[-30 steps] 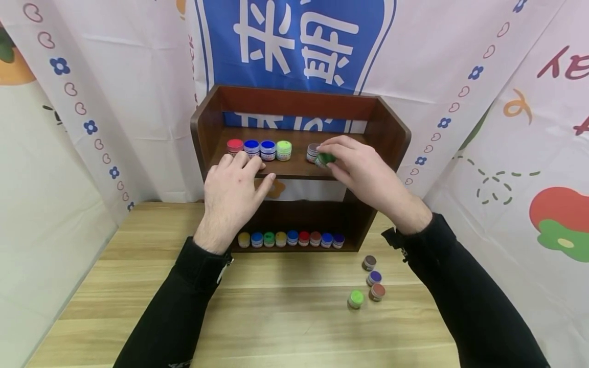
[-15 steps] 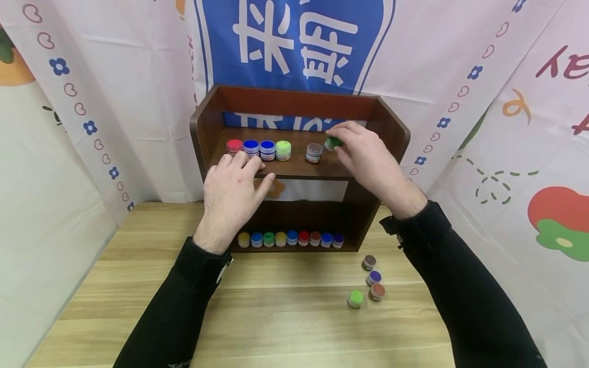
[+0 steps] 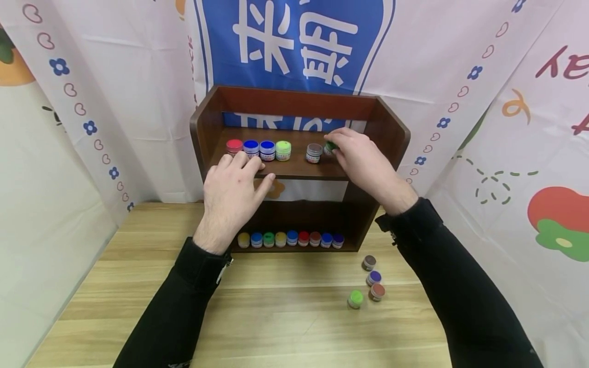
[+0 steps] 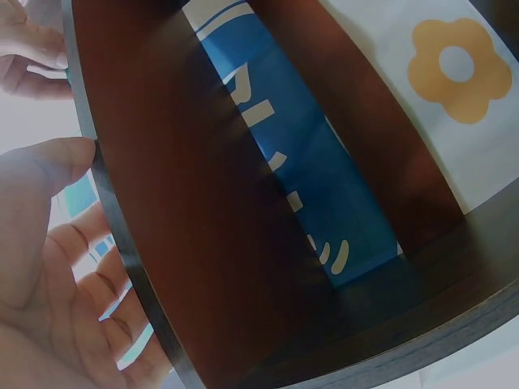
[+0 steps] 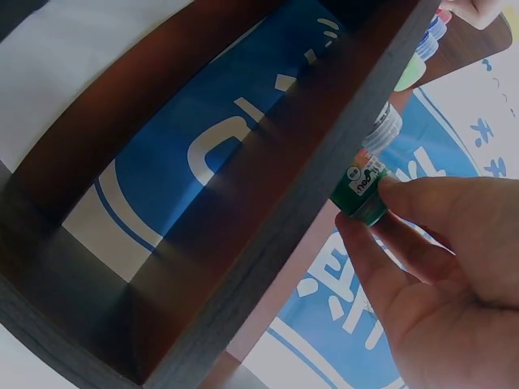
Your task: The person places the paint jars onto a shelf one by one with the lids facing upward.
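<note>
My right hand pinches a small green paint jar between thumb and fingers, at the upper shelf. The jar stands upright there, right beside a jar with a dull grey-brown lid; in the head view my fingers cover most of it. At the shelf's left part, my left hand rests at the front edge, fingers spread and loosely bent, holding nothing. Just beyond its fingertips are a red-lidded jar, two blue-lidded jars and a light green jar in a row.
Several paint jars line the lower shelf of the brown wooden rack. On the wooden table, front right, stand a bright green jar, a reddish-brown jar, a purple jar and a dark brown jar.
My right hand moved the green jar from in front of the grey-brown-lidded jar, right and back, then slightly left to stand beside it. My left hand stays still.
</note>
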The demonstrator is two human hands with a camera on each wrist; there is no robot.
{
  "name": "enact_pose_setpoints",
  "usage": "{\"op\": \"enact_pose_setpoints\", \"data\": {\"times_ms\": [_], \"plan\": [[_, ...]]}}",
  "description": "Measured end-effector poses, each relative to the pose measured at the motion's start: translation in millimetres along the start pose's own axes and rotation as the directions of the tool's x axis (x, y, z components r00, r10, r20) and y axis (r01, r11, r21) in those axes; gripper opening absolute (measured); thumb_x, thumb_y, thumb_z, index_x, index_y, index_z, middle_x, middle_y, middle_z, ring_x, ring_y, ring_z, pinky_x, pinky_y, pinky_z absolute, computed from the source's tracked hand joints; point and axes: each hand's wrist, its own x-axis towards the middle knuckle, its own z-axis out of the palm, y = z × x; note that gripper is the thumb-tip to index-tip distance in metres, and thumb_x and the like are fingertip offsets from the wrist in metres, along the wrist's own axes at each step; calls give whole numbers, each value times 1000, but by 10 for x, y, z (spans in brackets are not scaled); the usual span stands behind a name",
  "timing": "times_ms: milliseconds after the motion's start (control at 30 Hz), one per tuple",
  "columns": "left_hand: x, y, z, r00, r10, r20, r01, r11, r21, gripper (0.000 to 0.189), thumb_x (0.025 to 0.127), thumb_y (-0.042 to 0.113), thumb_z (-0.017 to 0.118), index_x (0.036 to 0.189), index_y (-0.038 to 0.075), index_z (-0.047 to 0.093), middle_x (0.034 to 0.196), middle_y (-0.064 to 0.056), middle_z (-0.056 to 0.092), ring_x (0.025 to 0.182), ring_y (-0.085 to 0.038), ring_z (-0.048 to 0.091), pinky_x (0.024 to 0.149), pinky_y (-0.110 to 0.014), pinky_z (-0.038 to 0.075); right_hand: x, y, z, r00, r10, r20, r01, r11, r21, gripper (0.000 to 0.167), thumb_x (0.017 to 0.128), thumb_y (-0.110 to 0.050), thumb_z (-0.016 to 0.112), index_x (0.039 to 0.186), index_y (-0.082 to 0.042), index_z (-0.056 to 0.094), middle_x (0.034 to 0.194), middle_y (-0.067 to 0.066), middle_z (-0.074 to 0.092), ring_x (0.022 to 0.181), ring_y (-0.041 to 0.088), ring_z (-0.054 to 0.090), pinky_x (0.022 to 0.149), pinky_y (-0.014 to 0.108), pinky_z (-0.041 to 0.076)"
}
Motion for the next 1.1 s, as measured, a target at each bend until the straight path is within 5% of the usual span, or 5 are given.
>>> {"op": "enact_pose_setpoints", "data": {"times_ms": [567, 1100], "plan": [[3, 0, -4, 1000, -4, 7, 4, 1000, 0, 41, 115, 52, 75, 125, 13, 78, 119, -13, 75, 119, -40, 71, 90, -53, 63, 52, -23, 95, 994, 12, 106, -6, 998, -55, 44, 119, -4, 62, 163, -3, 63, 167, 20, 67, 154, 38, 65, 135, 55, 53], [-1, -9, 12, 1000, 0, -6, 0, 1000, -3, 40, 115, 53, 75, 124, 14, 78, 118, -13, 75, 118, -39, 71, 89, -53, 63, -271, -24, 10, 997, -75, 7, 75, 997, -4, 40, 120, -10, 66, 159, -3, 66, 161, 20, 72, 149, 37, 69, 129, 57, 58]]}}
